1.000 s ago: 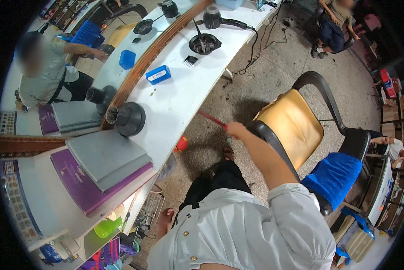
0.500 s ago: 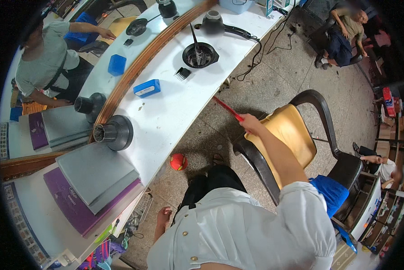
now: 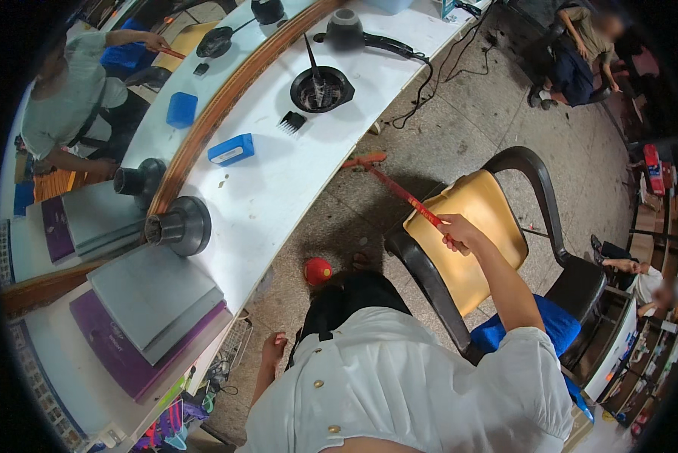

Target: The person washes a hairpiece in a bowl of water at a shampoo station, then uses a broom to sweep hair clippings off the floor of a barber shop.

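Observation:
My right hand [image 3: 460, 233] is closed round the upper part of a long red broom [image 3: 405, 195], above the yellow seat of a chair [image 3: 469, 238]. The broom slants down to an orange-red head [image 3: 366, 160] by the table edge; its bristles cannot be made out. My left hand [image 3: 274, 346] hangs low at my side, fingers loosely bent and apart, holding nothing visible. A round red thing with a little yellow [image 3: 318, 270] lies on the floor by my feet.
A white table [image 3: 275, 200] bears a black bowl with a brush [image 3: 320, 90], a hair dryer [image 3: 346, 32], a blue box [image 3: 231, 149], a diffuser [image 3: 186, 226] and books [image 3: 154, 302]. A framed mirror stands behind. A blue towel [image 3: 550, 325] hangs on the chair. Two people sit at right.
My right hand has drawn back towards me with the broom, whose head now shows by the table edge. The round red thing has shifted right, nearer my feet. The view has shifted slightly.

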`<state>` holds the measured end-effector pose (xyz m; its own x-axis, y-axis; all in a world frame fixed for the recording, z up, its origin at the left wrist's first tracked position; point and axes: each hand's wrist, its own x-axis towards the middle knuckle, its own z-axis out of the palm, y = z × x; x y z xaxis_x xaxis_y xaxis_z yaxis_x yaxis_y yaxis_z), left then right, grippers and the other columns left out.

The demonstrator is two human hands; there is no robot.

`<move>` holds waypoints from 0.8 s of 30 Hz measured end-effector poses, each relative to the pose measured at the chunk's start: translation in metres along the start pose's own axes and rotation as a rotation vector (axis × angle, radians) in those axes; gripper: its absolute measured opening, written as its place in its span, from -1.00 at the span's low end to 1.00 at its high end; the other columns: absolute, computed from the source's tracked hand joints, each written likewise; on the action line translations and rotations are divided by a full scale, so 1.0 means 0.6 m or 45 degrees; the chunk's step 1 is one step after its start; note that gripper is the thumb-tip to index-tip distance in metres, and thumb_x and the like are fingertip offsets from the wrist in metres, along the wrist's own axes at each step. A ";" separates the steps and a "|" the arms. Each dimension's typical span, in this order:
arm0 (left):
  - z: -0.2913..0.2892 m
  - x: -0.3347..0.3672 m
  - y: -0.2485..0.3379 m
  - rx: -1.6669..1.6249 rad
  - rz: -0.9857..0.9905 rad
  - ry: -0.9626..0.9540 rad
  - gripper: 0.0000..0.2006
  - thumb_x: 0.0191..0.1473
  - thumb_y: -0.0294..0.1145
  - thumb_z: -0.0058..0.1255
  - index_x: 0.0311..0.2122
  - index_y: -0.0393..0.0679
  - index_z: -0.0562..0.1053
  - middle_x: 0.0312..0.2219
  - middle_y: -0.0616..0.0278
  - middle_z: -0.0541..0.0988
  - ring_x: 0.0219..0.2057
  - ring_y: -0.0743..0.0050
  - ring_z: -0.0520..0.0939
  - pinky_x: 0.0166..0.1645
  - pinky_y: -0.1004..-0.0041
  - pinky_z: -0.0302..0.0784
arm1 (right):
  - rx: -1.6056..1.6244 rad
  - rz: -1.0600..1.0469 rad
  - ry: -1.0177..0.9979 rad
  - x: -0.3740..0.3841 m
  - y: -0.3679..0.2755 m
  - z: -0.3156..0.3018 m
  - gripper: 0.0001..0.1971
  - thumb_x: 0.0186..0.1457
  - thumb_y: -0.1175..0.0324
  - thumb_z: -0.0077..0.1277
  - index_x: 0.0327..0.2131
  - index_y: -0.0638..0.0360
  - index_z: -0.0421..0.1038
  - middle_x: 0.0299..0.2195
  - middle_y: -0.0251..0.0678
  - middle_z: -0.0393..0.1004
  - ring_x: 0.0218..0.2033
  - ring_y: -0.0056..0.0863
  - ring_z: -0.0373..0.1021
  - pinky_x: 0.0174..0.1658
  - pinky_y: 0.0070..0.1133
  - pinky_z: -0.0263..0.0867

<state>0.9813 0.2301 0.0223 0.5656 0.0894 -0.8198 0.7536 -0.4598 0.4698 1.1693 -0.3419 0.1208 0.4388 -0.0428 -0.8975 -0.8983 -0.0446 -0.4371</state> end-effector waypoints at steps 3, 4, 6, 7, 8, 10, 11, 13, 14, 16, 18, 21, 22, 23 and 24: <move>0.014 0.010 0.005 0.032 0.096 -0.038 -0.74 -0.15 -0.43 -0.07 -0.26 -0.24 0.38 -0.42 0.18 0.49 -0.38 0.41 0.49 -0.30 0.49 0.37 | 0.086 -0.103 0.062 0.023 0.027 -0.005 -0.64 0.01 0.44 -0.27 -0.05 0.02 0.11 -0.79 -0.32 0.16 -0.89 -0.60 0.09 -0.85 -0.60 0.05; 0.016 0.007 0.017 0.105 0.157 -0.056 -0.74 -0.15 -0.42 -0.06 -0.27 -0.24 0.38 -0.42 0.18 0.50 -0.39 0.40 0.50 -0.30 0.48 0.37 | 0.103 -0.187 0.071 0.057 0.041 -0.001 -0.67 0.01 0.44 -0.27 -0.08 0.03 0.13 -0.80 -0.32 0.17 -0.88 -0.58 0.10 -0.85 -0.59 0.05; 0.011 0.016 0.011 0.098 0.171 -0.076 -0.73 -0.15 -0.42 -0.06 -0.26 -0.23 0.38 -0.43 0.17 0.50 -0.40 0.40 0.50 -0.30 0.48 0.38 | 0.166 -0.219 0.052 0.114 0.039 0.018 -0.74 0.01 0.40 -0.25 -0.16 0.10 0.17 -0.79 -0.31 0.18 -0.86 -0.57 0.13 -0.83 -0.58 0.09; 0.011 0.023 0.006 0.090 0.184 -0.088 -0.73 -0.15 -0.41 -0.06 -0.26 -0.22 0.38 -0.43 0.17 0.50 -0.40 0.40 0.50 -0.30 0.48 0.38 | 0.209 -0.166 0.038 0.132 0.029 0.033 -0.77 0.02 0.36 -0.22 -0.21 0.15 0.18 -0.77 -0.31 0.19 -0.84 -0.58 0.14 -0.81 -0.57 0.12; 0.014 0.021 0.021 0.116 0.169 -0.060 -0.74 -0.16 -0.41 -0.06 -0.26 -0.21 0.38 -0.43 0.17 0.50 -0.40 0.40 0.50 -0.30 0.49 0.37 | 0.162 -0.132 0.042 0.127 0.023 0.057 -0.78 0.01 0.36 -0.22 -0.23 0.15 0.18 -0.77 -0.31 0.19 -0.83 -0.58 0.15 -0.80 -0.57 0.12; 0.018 0.013 0.072 0.168 0.141 -0.006 -0.74 -0.16 -0.40 -0.06 -0.27 -0.19 0.39 -0.43 0.16 0.50 -0.39 0.41 0.50 -0.30 0.49 0.37 | 0.066 -0.063 0.050 0.104 0.019 0.096 -0.82 0.00 0.37 -0.22 -0.28 0.15 0.18 -0.77 -0.30 0.19 -0.83 -0.58 0.15 -0.80 -0.56 0.13; 0.022 0.008 0.089 0.184 0.121 0.031 -0.74 -0.16 -0.40 -0.06 -0.27 -0.18 0.39 -0.43 0.16 0.50 -0.39 0.41 0.50 -0.30 0.49 0.37 | 0.083 -0.050 -0.023 0.084 0.025 0.104 -0.81 0.00 0.37 -0.21 -0.27 0.15 0.19 -0.77 -0.31 0.19 -0.82 -0.58 0.15 -0.79 -0.57 0.13; 0.024 0.013 0.085 0.088 0.107 -0.007 -0.74 -0.16 -0.39 -0.06 -0.27 -0.17 0.39 -0.42 0.16 0.49 -0.38 0.42 0.49 -0.29 0.49 0.37 | 0.113 -0.021 -0.168 0.034 0.033 0.114 -0.79 -0.01 0.37 -0.20 -0.24 0.14 0.20 -0.77 -0.33 0.20 -0.82 -0.58 0.15 -0.79 -0.59 0.13; 0.026 0.016 0.076 0.033 0.096 -0.023 -0.74 -0.17 -0.39 -0.06 -0.27 -0.17 0.39 -0.42 0.16 0.49 -0.37 0.42 0.49 -0.29 0.48 0.36 | 0.207 0.023 -0.199 0.015 0.029 0.105 -0.77 -0.01 0.37 -0.20 -0.22 0.14 0.20 -0.76 -0.33 0.20 -0.83 -0.58 0.15 -0.78 -0.60 0.13; 0.031 0.027 0.054 0.108 0.148 -0.018 -0.74 -0.16 -0.38 -0.06 -0.27 -0.16 0.39 -0.42 0.16 0.49 -0.37 0.40 0.49 -0.28 0.48 0.36 | 0.391 0.115 -0.261 -0.022 0.025 0.068 -0.72 -0.02 0.37 -0.19 -0.17 0.14 0.21 -0.76 -0.35 0.21 -0.83 -0.59 0.14 -0.77 -0.62 0.12; 0.037 0.024 0.045 0.122 0.172 -0.012 -0.74 -0.16 -0.38 -0.07 -0.26 -0.15 0.39 -0.42 0.15 0.48 -0.38 0.35 0.48 -0.28 0.47 0.35 | 0.443 0.058 -0.311 -0.050 0.032 0.037 -0.81 -0.05 0.39 -0.18 -0.29 0.18 0.24 -0.74 -0.36 0.24 -0.81 -0.59 0.19 -0.75 -0.61 0.17; 0.054 -0.013 0.108 0.317 0.184 0.015 -0.73 -0.16 -0.38 -0.08 -0.26 -0.15 0.39 -0.41 0.13 0.48 -0.36 0.32 0.48 -0.28 0.45 0.35 | 0.135 -0.120 -0.172 -0.068 0.055 0.044 -0.76 -0.06 0.40 -0.19 -0.24 0.18 0.24 -0.70 -0.32 0.29 -0.80 -0.56 0.22 -0.72 -0.60 0.20; 0.054 -0.025 0.116 0.306 0.139 -0.007 -0.72 -0.17 -0.37 -0.08 -0.25 -0.15 0.39 -0.40 0.10 0.47 -0.34 0.31 0.47 -0.27 0.43 0.35 | -0.036 -0.195 -0.101 -0.072 0.058 0.056 -0.71 -0.07 0.41 -0.19 -0.19 0.17 0.24 -0.69 -0.29 0.30 -0.80 -0.55 0.23 -0.71 -0.60 0.20; 0.052 -0.030 0.107 0.346 0.148 -0.006 -0.72 -0.17 -0.36 -0.08 -0.25 -0.15 0.39 -0.41 0.09 0.47 -0.35 0.31 0.47 -0.27 0.44 0.35 | -0.257 -0.272 -0.059 -0.072 0.052 0.070 -0.67 -0.07 0.41 -0.19 -0.15 0.16 0.20 -0.67 -0.23 0.32 -0.77 -0.49 0.26 -0.69 -0.57 0.22; 0.050 -0.032 0.095 0.387 0.156 -0.006 -0.72 -0.17 -0.36 -0.08 -0.25 -0.15 0.39 -0.41 0.09 0.47 -0.35 0.31 0.47 -0.28 0.44 0.35 | -0.476 -0.350 -0.017 -0.069 0.040 0.087 -0.62 -0.08 0.41 -0.20 -0.10 0.15 0.17 -0.65 -0.17 0.35 -0.74 -0.44 0.29 -0.66 -0.54 0.24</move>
<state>1.0030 0.1756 0.0551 0.6437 0.0136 -0.7651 0.5453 -0.7096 0.4462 1.1282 -0.2892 0.1446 0.6573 0.0341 -0.7528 -0.6779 -0.4095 -0.6105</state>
